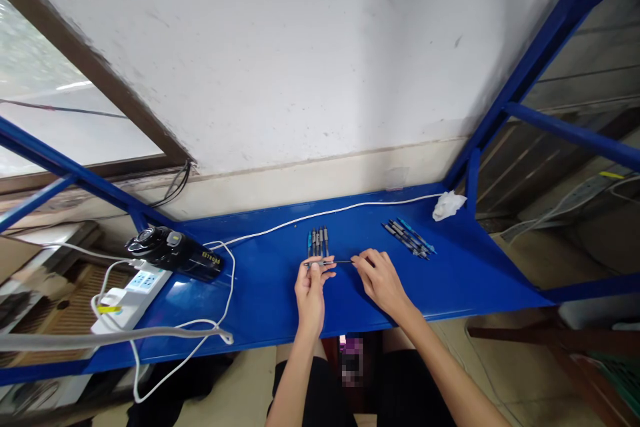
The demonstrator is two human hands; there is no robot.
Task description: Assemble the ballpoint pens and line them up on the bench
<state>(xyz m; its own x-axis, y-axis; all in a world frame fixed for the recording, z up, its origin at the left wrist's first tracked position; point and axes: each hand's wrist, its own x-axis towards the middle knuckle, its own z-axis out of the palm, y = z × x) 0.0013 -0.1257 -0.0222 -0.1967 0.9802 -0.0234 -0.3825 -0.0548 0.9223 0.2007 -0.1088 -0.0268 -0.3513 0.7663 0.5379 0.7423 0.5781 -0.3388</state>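
Observation:
My left hand (pixel 311 293) is closed around a dark pen barrel (pixel 316 263) held level above the blue shelf. From the barrel's right end a thin pen refill (pixel 343 261) sticks out, with its far tip pinched between thumb and finger of my right hand (pixel 381 279). Just beyond my left hand lies a row of several pens (pixel 319 240), one blue and the others grey and dark. A second group of pens (pixel 406 239), mostly dark with one blue, lies slanted beyond my right hand, apart from it.
A black bottle (pixel 185 255) lies on its side at the left, by a white power strip (pixel 133 293). The white cable (pixel 300 219) runs along the back of the blue shelf (pixel 450 287) towards a crumpled tissue (pixel 449 205). Blue frame posts (pixel 473 180) bound the right side.

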